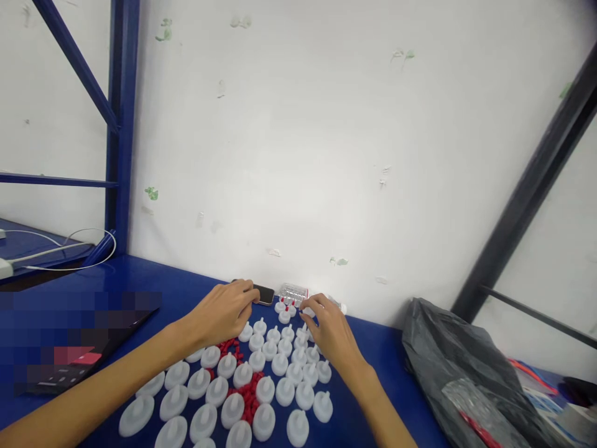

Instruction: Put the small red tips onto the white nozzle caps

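Observation:
Many white plastic caps with nozzles (217, 391) stand in rows on the blue table (368, 348). Small red pieces (250, 393) lie heaped among them. At the back, a few white caps (284, 315) carry red tips. My left hand (229, 311) is beside the dark phone (265, 295), its fingers bent together; anything between them is hidden. Over the right back of the rows is my right hand (325, 323), with thumb and index finger curved apart near the white caps. A clear plastic bottle (293, 294) lies against the wall between the hands.
A black plastic bag (448, 367) rests at the right, with a clear bag on it. At the left lies a dark object (65, 373) with keys, partly pixelated. Blue shelf posts (122, 124) and white cables (51, 249) are farther left. The wall (280, 155) closes the back.

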Motion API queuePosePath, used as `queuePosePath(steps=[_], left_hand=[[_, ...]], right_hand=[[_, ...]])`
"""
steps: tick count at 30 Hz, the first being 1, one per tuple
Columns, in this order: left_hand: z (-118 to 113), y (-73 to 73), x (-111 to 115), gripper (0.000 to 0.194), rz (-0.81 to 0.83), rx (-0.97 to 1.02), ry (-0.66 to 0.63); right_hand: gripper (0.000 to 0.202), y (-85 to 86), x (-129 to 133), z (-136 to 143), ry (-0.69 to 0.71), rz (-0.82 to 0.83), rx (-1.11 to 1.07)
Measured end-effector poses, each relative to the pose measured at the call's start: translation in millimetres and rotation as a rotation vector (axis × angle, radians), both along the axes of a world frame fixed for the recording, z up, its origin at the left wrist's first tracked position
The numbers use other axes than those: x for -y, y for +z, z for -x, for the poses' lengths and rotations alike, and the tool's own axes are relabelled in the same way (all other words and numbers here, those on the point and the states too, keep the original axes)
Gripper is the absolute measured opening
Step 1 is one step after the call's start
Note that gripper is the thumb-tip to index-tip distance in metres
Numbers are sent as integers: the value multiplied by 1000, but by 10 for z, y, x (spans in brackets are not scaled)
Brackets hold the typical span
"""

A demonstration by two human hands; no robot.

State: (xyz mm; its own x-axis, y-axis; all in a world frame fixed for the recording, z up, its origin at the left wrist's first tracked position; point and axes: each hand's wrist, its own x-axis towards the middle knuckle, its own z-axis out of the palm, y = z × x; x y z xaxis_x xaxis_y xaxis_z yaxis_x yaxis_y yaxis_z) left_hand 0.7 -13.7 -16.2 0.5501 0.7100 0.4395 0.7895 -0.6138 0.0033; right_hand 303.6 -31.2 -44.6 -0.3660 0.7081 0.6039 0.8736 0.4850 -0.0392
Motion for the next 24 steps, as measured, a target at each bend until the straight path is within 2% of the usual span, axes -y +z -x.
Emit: queuePosePath(steps=[3,8,12,21,24], left_hand=[[-64,-41,94,28,-20,25,-48],[-179,-137,245,23,-53,41,-129],[-196,-176,247,23,-49,35,-175],[-155,-93,207,27,-20,3,-277],[-153,-70,205,29,-28,-16,-295]], right_hand=[[32,-24,100,162,111,-77,14],[29,-80,213,444,296,-225,26],[19,-87,260,514,378,-321,-15],[28,-107,282,538,433,-359,-56],[42,-114,279,563,385,-335,-72]])
